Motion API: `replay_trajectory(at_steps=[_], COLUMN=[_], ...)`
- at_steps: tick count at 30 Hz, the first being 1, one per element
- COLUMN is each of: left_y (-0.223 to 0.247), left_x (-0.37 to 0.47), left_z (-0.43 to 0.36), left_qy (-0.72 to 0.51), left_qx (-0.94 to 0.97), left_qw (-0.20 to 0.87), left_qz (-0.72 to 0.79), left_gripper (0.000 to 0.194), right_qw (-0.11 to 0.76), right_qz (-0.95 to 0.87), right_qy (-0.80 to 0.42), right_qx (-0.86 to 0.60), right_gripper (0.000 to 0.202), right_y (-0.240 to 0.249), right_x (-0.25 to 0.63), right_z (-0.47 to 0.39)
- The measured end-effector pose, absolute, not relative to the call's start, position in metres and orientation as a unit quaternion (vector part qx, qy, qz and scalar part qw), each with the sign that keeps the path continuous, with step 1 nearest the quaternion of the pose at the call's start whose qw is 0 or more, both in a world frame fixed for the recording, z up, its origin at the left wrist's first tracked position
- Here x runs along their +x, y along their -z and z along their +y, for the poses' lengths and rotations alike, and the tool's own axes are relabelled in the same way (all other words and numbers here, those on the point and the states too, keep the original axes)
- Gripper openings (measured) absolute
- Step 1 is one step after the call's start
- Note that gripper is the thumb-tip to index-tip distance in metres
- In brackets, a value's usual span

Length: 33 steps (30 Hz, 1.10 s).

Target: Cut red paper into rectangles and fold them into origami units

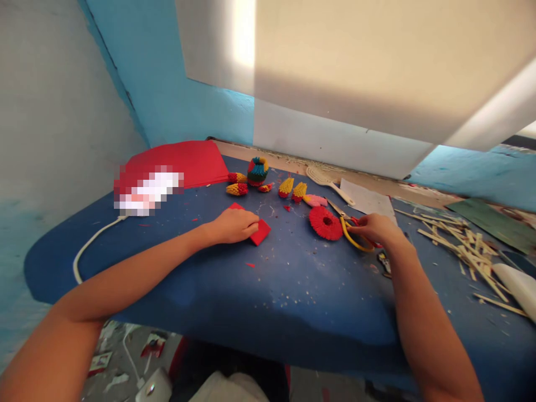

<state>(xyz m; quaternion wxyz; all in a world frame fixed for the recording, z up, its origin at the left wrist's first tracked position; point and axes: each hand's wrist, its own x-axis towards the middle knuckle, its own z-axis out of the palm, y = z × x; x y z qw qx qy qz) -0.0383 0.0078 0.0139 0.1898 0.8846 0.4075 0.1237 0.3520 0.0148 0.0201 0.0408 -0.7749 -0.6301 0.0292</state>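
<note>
The left hand (233, 225) lay flat on a small red paper piece (258, 231), the fingers curled over its near edge and pressing it down on the blue surface (268, 301), probably so that it did not slide. The right hand (376, 228) was closed around the yellow handles of the scissors (354, 234), whose blades pointed away toward the wall; the grip looked loose, as when a tool is only being picked up or laid down (I could not tell which).

Just beside the scissors, touching them or nearly so, lay one round red paper disc (325, 223) with a hole in the middle. Farther out stood one striped paper ball (257, 171) in red, green, blue and yellow, and around it I counted about five little red-and-yellow folded cones (237, 188), three at its left and front and two more to the right. One pink piece (315, 200) lay next to these, and one white comb-like tool (327, 182) behind it.

At the far left a stack of red sheets (184, 162) waited near the wall, with one white cable (94, 240) running from there over the edge. At the right many pale sticks (456, 243) were scattered, too many to count, beside one white sheet (368, 200) and one green sheet (494, 220)
</note>
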Motion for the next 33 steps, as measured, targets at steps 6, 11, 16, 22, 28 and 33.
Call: replay_trajectory(at_steps=[6,11,16,22,28,33], left_y=[-0.010,-0.005,-0.005,-0.007,-0.002,-0.002], left_x=[-0.039,-0.042,-0.041,-0.041,-0.044,-0.043], left_z=[0.010,0.018,0.017,0.016,0.025,0.026], left_qy=[-0.114,-0.108,-0.102,-0.115,-0.084,-0.065], left_qx=[0.877,0.860,0.850,0.847,0.845,0.851], left_qw=[0.114,0.089,0.051,0.028,0.054,0.072], left_qz=[0.454,0.490,0.515,0.518,0.526,0.516], left_gripper=[0.030,0.028,0.029,0.027,0.027,0.027], right_qw=[0.035,0.067,0.071,0.082,0.107,0.116], right_qz=[-0.636,-0.698,-0.689,-0.696,-0.700,-0.708], right_qy=[-0.033,-0.041,-0.010,0.047,0.074,0.078], right_qx=[-0.770,-0.711,-0.721,-0.712,-0.703,-0.692], right_gripper=[0.039,0.054,0.044,0.054,0.047,0.042], right_y=[-0.030,-0.019,-0.011,-0.014,-0.013,-0.009], right_x=[0.345,0.308,0.280,0.271,0.264,0.259], right_z=[0.013,0.010,0.004,-0.001,-0.003,-0.005])
